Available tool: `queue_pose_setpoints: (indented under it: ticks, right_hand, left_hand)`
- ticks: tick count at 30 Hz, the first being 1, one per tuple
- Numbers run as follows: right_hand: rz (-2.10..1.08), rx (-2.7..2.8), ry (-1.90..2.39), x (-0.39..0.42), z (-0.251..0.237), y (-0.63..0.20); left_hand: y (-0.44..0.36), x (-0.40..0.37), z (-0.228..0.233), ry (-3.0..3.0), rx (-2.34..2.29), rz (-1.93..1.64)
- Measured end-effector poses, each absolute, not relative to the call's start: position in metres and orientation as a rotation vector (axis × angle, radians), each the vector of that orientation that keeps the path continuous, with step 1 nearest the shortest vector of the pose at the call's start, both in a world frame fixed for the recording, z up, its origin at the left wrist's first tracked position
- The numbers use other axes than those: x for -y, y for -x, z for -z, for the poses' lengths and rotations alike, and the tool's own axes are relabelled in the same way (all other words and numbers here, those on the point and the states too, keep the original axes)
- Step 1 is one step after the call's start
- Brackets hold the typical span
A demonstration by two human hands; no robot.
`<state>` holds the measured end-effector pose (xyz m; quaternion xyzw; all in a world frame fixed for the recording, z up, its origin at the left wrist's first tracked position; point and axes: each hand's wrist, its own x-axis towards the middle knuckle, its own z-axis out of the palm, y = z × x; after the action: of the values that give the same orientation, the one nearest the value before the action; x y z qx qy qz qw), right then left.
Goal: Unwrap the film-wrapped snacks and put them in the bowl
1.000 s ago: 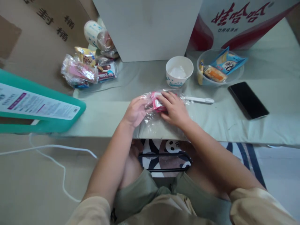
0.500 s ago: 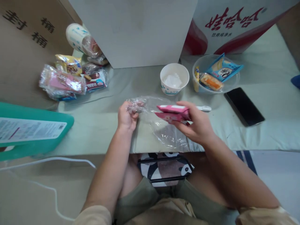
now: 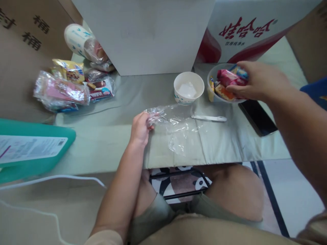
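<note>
My left hand (image 3: 141,127) is closed on one end of a clear plastic bag (image 3: 176,127), which spreads rightward over the cloth. My right hand (image 3: 258,80) reaches over the clear plastic bowl (image 3: 212,97), its fingers around a pink snack packet (image 3: 229,78) at the bowl's top. Other wrapped snacks lie in that bowl, among them an orange-toned one (image 3: 224,92) and a blue one partly hidden by the fingers. Beside the bowl stands a white paper bowl (image 3: 178,97) with something white and translucent inside. A white plastic utensil (image 3: 211,118) lies just right of the bag.
A black phone (image 3: 257,119) lies under my right forearm. Wrapped snacks (image 3: 67,90) are heaped at the left near a tipped paper cup (image 3: 76,39). A green jug (image 3: 38,146) sits at the left edge. White boxes (image 3: 153,37) stand along the back.
My right hand has carried the pink packets from above the plastic bag to the clear bowl on the right. My left hand still grips the bag. The white utensil is now more fully visible.
</note>
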<state>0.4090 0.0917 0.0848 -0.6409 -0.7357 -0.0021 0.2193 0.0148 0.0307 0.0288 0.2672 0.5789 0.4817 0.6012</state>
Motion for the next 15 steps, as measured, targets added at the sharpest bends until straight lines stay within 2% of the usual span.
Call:
queue_pose_setpoints:
  ticks: [4, 7, 11, 13, 15]
  right_hand:
    - [-0.015, 2.023, 2.217, -0.087, -0.072, -0.394]
    - [-0.097, 2.086, 2.115, -0.08, -0.065, -0.379]
    - [0.283, 1.902, 1.96, -0.057, -0.069, -0.358]
    - [0.367, 1.79, 1.829, -0.033, -0.077, -0.337]
    - [0.148, 1.891, 1.594, -0.002, -0.08, -0.306]
  left_hand:
    - [-0.016, -0.033, -0.026, -0.631, -1.331, -1.115]
    - [-0.017, -0.035, -0.024, -0.645, -1.321, -1.091]
    - [-0.014, -0.035, -0.025, -0.708, -1.335, -1.072]
    - [-0.011, -0.035, -0.027, -0.758, -1.363, -1.051]
    - [-0.008, -0.034, -0.03, -0.801, -1.394, -1.008]
